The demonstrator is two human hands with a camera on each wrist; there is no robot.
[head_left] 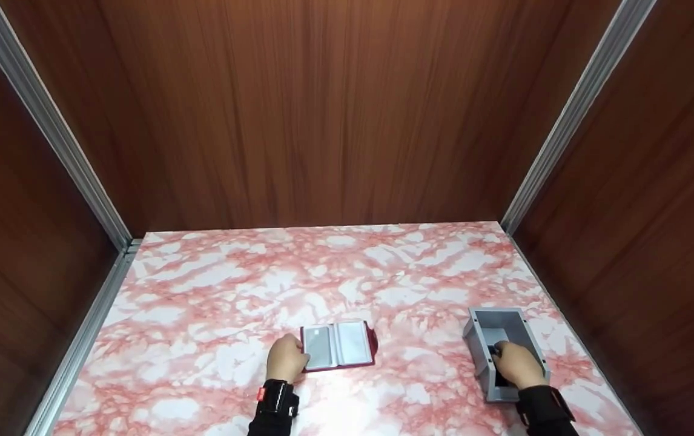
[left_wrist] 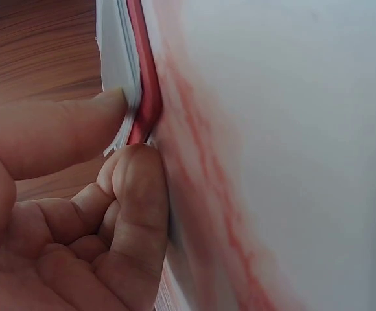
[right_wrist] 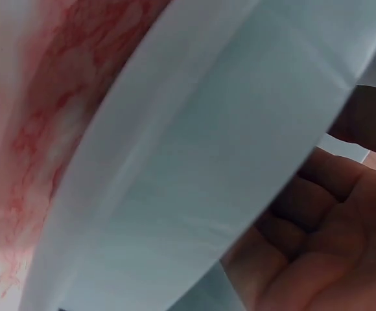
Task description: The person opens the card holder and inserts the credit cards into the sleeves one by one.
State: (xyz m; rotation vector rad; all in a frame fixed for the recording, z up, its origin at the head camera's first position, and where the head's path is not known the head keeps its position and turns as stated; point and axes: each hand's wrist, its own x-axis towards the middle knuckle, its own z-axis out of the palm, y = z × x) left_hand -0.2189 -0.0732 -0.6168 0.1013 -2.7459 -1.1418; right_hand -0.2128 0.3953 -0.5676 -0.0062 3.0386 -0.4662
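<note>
An open card holder (head_left: 353,344) with a dark red cover and clear sleeves lies on the table; a greyish card shows in its left sleeve. My left hand (head_left: 285,358) pinches its left edge. In the left wrist view the thumb of the left hand (left_wrist: 78,162) presses the sleeves, with curled fingers against the red cover (left_wrist: 148,71). My right hand (head_left: 518,363) reaches into a grey open-topped box (head_left: 478,351), its fingers curled. Something small and dark (head_left: 493,349) shows by its fingertips. The box wall (right_wrist: 168,155) hides the fingertips of the right hand (right_wrist: 324,227) in the right wrist view.
The tabletop (head_left: 298,272) has a red-and-white marbled pattern. Brown wood-grain panels (head_left: 323,121) stand behind and on both sides, with metal rails (head_left: 62,139) at the corners. The box stands near the right edge of the table.
</note>
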